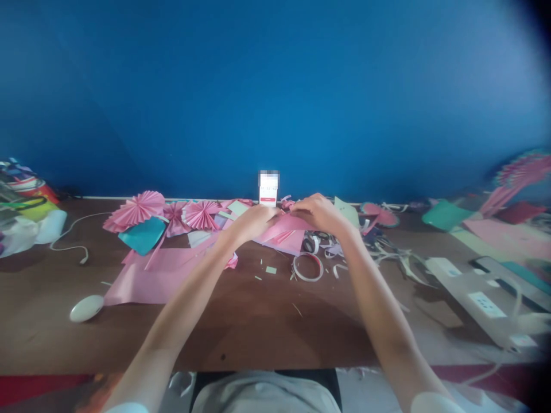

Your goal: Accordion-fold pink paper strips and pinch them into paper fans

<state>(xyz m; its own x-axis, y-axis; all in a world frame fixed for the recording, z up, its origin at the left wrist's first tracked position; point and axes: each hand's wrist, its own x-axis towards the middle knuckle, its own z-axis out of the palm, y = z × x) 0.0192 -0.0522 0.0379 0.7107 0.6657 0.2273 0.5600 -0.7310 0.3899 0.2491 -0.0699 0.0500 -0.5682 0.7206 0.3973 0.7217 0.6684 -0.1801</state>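
Both arms reach forward over the desk. Between my hands a piece of pink paper (289,225) is stretched, curved and lifted off the desk. My left hand (260,220) is closed on its left end, and my right hand (319,212) pinches the upper right part. Fingertips are blurred and partly hidden. Below the held piece lies another pink sheet (294,243). A roll of tape (307,267) rests flat on the desk in front of the right hand. Pleated pink paper fans (203,215) lie left of the hands.
A phone (268,189) stands upright against the blue wall (275,92). Left are a large pink sheet (148,278), a teal paper piece (143,235) and a white mouse (86,308). Right are paper scraps, a power strip (467,292) and a pink fan decoration (525,172).
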